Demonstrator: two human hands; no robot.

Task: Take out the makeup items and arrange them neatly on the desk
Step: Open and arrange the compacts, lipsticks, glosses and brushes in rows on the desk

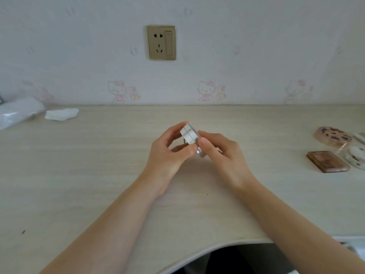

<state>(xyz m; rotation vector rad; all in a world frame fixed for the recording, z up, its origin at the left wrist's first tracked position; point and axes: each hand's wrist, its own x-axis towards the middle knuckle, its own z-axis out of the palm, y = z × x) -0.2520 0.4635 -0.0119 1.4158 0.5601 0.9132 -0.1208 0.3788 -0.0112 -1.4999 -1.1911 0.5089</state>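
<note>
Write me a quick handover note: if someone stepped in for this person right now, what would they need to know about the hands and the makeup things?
Hands: left hand and right hand both grip one small white compact, raised above the middle of the desk.
Items: round patterned case, brown rectangular case and a clear item lie at the desk's right edge, close together.
Done: those three are out.
Left: set the compact down, probably beside them, and tidy the group. The bag or container is not identifiable here.
</note>
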